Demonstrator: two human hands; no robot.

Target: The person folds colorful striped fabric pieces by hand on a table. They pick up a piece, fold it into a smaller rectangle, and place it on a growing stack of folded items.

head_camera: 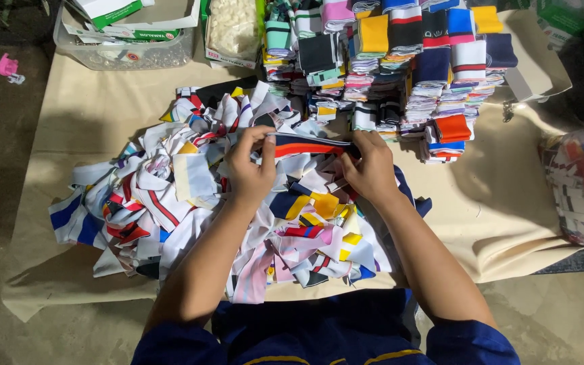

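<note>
A narrow fabric strip (309,147) with dark blue, red and white stripes is stretched between my two hands. My left hand (250,164) pinches its left end and my right hand (370,165) pinches its right end. Both hands hover over a loose heap of striped fabric pieces (190,196) in white, blue, red, yellow and pink, spread on a beige cloth (89,122). My forearms reach in from the bottom, with dark blue sleeves.
Neat stacks of folded striped fabric pieces (400,61) stand behind the heap. At the back left sits a clear plastic bin (126,47) with cartons, beside a bag of white items (232,27). A bulging printed sack (582,182) lies at the right. Bare ground surrounds the cloth.
</note>
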